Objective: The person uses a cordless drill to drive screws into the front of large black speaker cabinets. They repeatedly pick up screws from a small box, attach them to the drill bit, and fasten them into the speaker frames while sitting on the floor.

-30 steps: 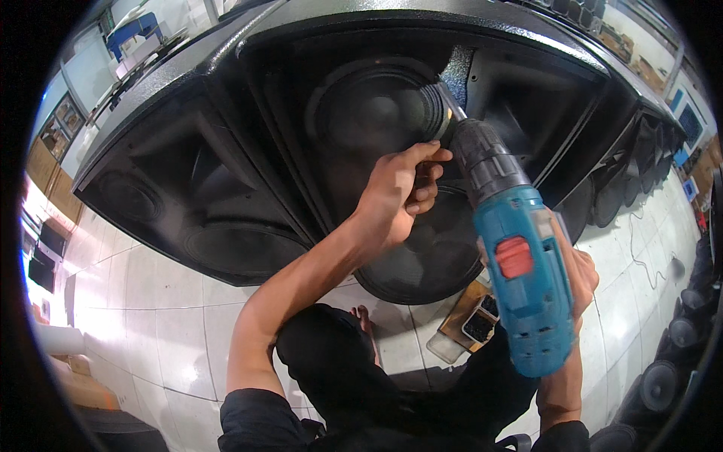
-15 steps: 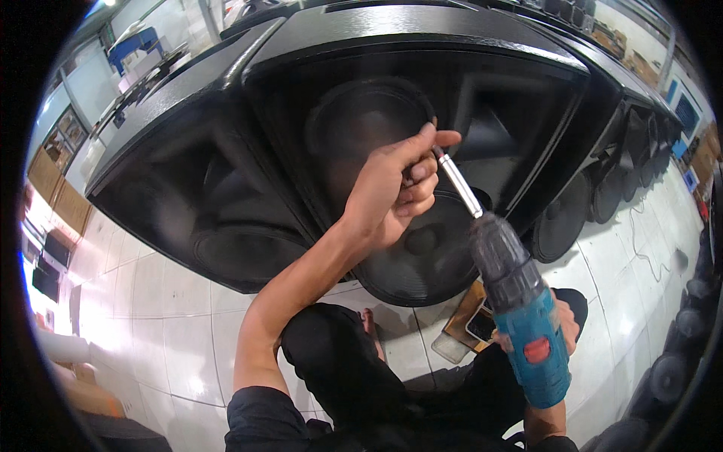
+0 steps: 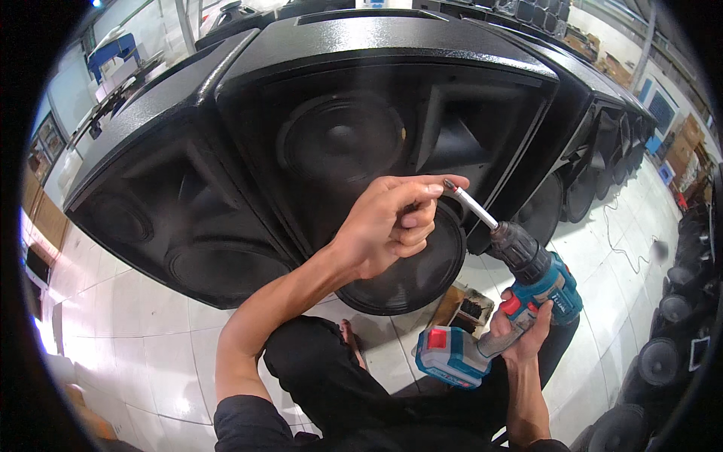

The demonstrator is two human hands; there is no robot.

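Drill (image 3: 561, 283) | right fingers (image 3: 540, 325) are wrapping it snugly | left fingers (image 3: 416, 219) are resting curled, thumb and index at bit's (image 3: 476, 209) tip, hold unclear | speaker (image 3: 411, 143) is standing beyond

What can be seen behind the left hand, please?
Part of a round speaker shows below and right of the left hand; its upper left is covered and cannot be seen.

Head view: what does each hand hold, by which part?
The right hand holds the blue cordless drill by its grey handle. Whether the left hand grips the silver cylindrical bit cannot be told.
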